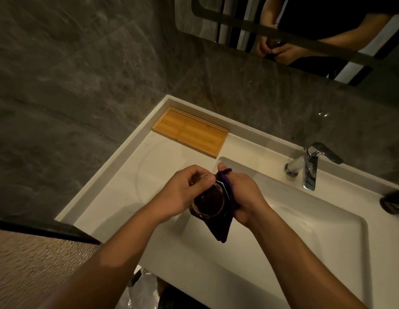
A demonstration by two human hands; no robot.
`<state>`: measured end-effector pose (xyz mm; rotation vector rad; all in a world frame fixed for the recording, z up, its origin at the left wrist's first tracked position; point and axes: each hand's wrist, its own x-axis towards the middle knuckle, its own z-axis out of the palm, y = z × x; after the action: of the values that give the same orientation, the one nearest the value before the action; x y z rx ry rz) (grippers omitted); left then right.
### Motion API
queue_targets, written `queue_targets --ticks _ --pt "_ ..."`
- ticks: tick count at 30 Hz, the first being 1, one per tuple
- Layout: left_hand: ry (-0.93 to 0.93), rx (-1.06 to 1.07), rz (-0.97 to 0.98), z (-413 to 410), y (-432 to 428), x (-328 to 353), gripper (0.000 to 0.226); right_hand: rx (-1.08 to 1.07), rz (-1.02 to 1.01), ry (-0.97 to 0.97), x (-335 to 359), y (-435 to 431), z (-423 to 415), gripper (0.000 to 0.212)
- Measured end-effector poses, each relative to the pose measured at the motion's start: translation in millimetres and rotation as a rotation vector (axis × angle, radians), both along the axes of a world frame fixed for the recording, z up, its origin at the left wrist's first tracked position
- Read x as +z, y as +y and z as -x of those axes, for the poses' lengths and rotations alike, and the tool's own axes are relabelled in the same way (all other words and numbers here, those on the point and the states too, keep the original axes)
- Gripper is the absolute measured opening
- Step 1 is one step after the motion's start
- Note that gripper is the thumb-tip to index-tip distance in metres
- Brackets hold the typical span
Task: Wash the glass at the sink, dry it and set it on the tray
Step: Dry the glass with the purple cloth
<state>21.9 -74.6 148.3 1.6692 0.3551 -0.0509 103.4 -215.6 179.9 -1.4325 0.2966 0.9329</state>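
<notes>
- The glass (pixel 208 200) is held in the air over the near-left corner of the sink (pixel 328 237), tilted so that its open mouth faces the camera.
- The left hand (pixel 183 190) grasps the glass by its far end — the thumb lies across the wall of the glass near the rim, and the fingers curl round the side away from the camera.
- The right hand (pixel 243 197) grasps a dark purple cloth (pixel 223 228) and presses it against the right side of the glass. A fold of the cloth is pinched at the fingertips on the far side; a loose corner hangs below the glass, over the basin.
- Cloth shows dark through the clear wall; whether it lies inside the glass or only behind it cannot be told.
- The tray (pixel 190 131) — a shallow rectangular bamboo one — sits on the white counter (pixel 118 188) at the far left, in the corner against the grey stone wall, well apart from the glass.
- The chrome faucet (pixel 310 168) stands at the far right edge of the sink; no water runs from its spout.
- The mirror (pixel 305 30) on the far wall reflects both hands closed on the glass and cloth.
</notes>
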Motion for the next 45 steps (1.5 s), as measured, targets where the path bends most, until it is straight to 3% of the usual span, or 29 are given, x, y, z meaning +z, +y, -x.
queue_targets --ticks 5,9,16,21,26,32,35,39,41,45 --pt "0.021 0.129 0.213 -1 -10 -1 0.043 -0.018 0.148 -0.143 -8 6 -4 0.033" --pt "0.030 0.264 0.237 0 -20 -4 0.047 -0.166 0.204 -0.188 -19 10 -1 0.042" --pt "-0.002 0.482 0.443 4 -36 -2 0.044 -0.542 0.046 0.096 -27 9 3 0.038" --pt "-0.018 0.398 0.666 8 -34 4 0.015 -0.627 -0.057 0.101 -30 6 6 0.046" --pt "-0.010 0.356 0.807 12 -30 3 0.034 -0.659 -0.115 0.074 -30 -1 3 0.047" --pt "0.020 0.594 0.770 7 -39 2 0.026 -0.512 -0.161 -0.307 -17 -1 17 0.052" --pt "0.021 0.661 0.752 2 -44 6 0.027 -0.201 -0.062 -0.637 -21 0 48 0.061" --pt "0.056 0.633 0.799 6 -44 15 0.031 0.317 0.033 -1.153 -51 -3 58 0.053" --pt "0.045 0.603 0.766 8 -43 17 0.031 0.354 0.143 -1.257 -56 -3 48 0.052" --pt "-0.011 0.531 0.623 8 -49 21 0.028 0.374 0.219 -1.288 -49 4 33 0.051"
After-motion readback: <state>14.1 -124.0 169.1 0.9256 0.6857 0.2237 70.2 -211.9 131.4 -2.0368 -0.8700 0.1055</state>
